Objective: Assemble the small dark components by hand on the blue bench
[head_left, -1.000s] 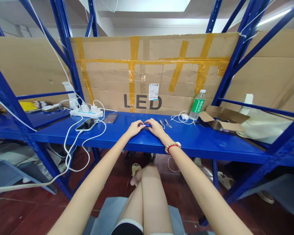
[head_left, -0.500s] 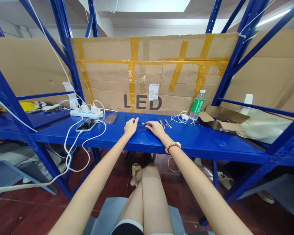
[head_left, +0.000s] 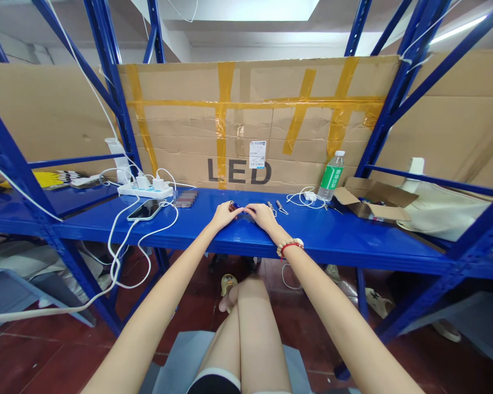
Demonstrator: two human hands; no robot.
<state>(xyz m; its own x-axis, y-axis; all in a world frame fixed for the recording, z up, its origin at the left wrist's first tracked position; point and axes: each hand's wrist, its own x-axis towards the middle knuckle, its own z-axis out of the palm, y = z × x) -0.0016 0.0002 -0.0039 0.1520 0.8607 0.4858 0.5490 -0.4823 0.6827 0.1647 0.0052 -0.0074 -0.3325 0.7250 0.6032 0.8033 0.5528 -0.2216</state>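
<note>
Above the front part of the blue shelf top [head_left: 312, 230], my two hands meet around a slim blue pen-like object [head_left: 235, 205]. My left hand [head_left: 223, 215] is closed on its left end, thumb pointing right. The fingers of my right hand [head_left: 261, 215] pinch its right end, and the fingertips of both hands nearly touch. Most of the object is hidden by the fingers, so its exact kind cannot be made out. Just right of my right hand lie two small items with metal loops [head_left: 281, 207], one partly behind the hand.
To the left are a white power strip [head_left: 145, 190], a phone [head_left: 144, 210] and looping white cables. A plastic bottle [head_left: 332, 178], a white charger [head_left: 310, 196] and an opened cardboard box [head_left: 373, 200] stand right. A taped cardboard panel [head_left: 181, 131] closes the back.
My left hand has shifted its grip, its thumb and fingers moving right toward my right fingertips. Less of the blue object shows between the hands. My right hand has barely moved.
</note>
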